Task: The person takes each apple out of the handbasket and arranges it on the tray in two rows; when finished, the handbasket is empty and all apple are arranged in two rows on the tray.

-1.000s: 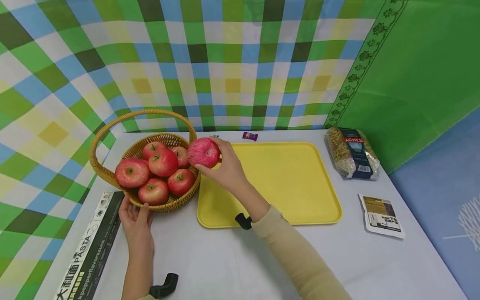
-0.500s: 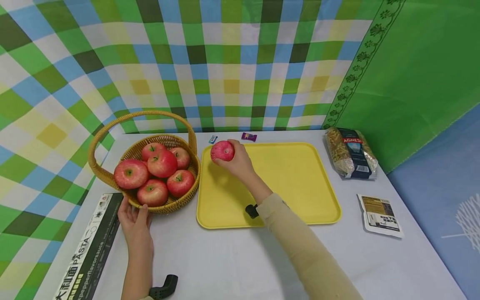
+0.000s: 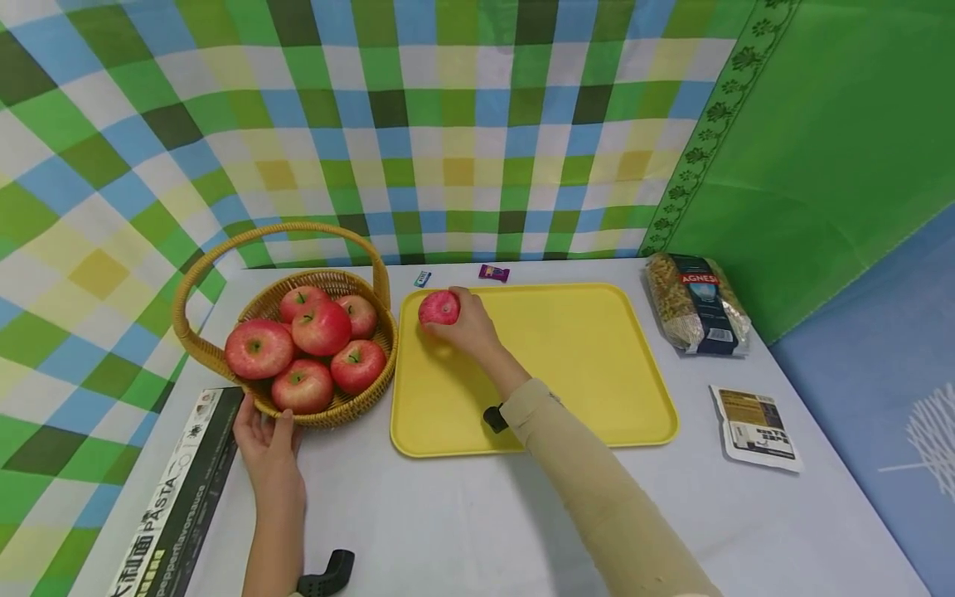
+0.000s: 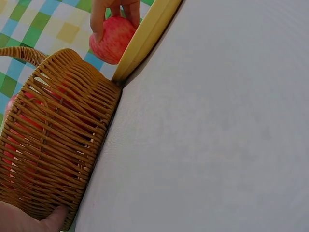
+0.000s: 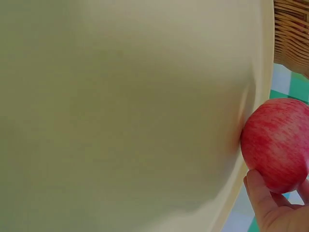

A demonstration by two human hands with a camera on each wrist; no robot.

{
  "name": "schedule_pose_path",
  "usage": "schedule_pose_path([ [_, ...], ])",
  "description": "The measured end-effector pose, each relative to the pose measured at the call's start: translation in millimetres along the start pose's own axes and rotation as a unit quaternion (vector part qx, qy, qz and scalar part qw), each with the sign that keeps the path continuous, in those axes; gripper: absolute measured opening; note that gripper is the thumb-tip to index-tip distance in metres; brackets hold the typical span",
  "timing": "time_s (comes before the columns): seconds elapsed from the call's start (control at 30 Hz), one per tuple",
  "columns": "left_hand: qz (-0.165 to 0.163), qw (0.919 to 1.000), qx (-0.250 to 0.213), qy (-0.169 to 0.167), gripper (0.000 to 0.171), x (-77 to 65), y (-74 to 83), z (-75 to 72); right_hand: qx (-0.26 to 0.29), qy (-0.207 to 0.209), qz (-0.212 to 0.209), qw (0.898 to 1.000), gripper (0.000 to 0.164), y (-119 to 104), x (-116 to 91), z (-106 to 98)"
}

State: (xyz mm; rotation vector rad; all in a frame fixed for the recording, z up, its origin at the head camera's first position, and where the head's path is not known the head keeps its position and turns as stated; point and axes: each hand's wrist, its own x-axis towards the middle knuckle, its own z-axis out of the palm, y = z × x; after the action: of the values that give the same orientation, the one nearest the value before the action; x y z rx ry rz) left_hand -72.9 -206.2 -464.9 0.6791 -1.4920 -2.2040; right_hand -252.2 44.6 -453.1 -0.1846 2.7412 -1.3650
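In the head view, my right hand [image 3: 472, 323] grips a red apple [image 3: 438, 308] over the far left corner of the yellow tray [image 3: 537, 365]. The right wrist view shows the same apple [image 5: 277, 145] close to the tray's rim, thumb and fingers around its lower side. My left hand [image 3: 269, 439] holds the near rim of a woven basket [image 3: 351, 408], thumb on the outside of the wicker as the left wrist view shows. Several red apples [image 3: 322, 327] fill the basket, whose tall handle [image 3: 298, 225] arches above them.
A long dark pasta box [image 3: 179, 497] lies left of the basket. Behind the tray are a purple wrapped sweet [image 3: 494, 273] and a small blue-white packet [image 3: 423, 279]. To the right lie a bag of pasta [image 3: 700, 303] and a flat pouch [image 3: 757, 429].
My right hand has carried the apple from the basket's right edge rightward over the tray, then lowered it towards the tray's corner. My left hand stays at the basket rim.
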Motion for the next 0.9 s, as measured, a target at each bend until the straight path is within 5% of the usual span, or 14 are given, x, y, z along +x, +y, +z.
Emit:
schedule_pose_path([
  [0.9, 0.000, 0.9999, 0.014, -0.008, 0.063, -1.5, 0.8, -2.0, -0.090, -0.013, 0.004, 0.996, 0.083, -11.7, -1.4, 3.2],
])
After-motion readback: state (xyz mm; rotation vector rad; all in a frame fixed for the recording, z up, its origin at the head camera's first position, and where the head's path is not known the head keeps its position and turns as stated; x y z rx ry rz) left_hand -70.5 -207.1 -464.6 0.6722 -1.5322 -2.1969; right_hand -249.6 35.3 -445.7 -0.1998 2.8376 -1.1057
